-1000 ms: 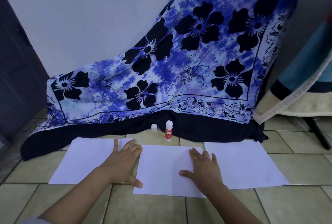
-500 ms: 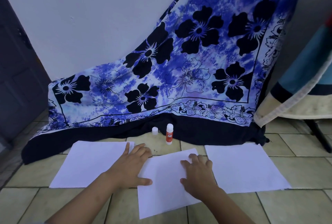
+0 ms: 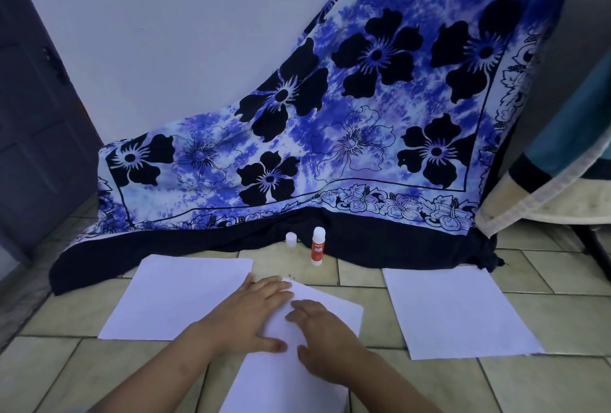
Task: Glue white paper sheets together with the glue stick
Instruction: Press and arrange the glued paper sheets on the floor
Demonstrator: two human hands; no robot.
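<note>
Three white paper sheets lie on the tiled floor. The left sheet (image 3: 178,300) and the right sheet (image 3: 456,310) lie flat. The middle sheet (image 3: 291,376) is turned at an angle, with its top corner over the left sheet's right edge. My left hand (image 3: 251,316) rests flat across the left sheet's edge and the middle sheet. My right hand (image 3: 327,336) presses flat on the middle sheet. A red and white glue stick (image 3: 318,246) stands upright behind the sheets, with its white cap (image 3: 291,240) standing beside it on the left.
A blue flowered cloth (image 3: 347,134) hangs down the wall onto the floor just behind the glue stick. A dark door (image 3: 36,121) is at the left. A piece of furniture with draped fabric (image 3: 562,181) and a dark leg stands at the right.
Both hands have turned the middle sheet clockwise and slid it left and toward me, so its corner now overlaps the left sheet. A wide gap has opened before the right sheet.
</note>
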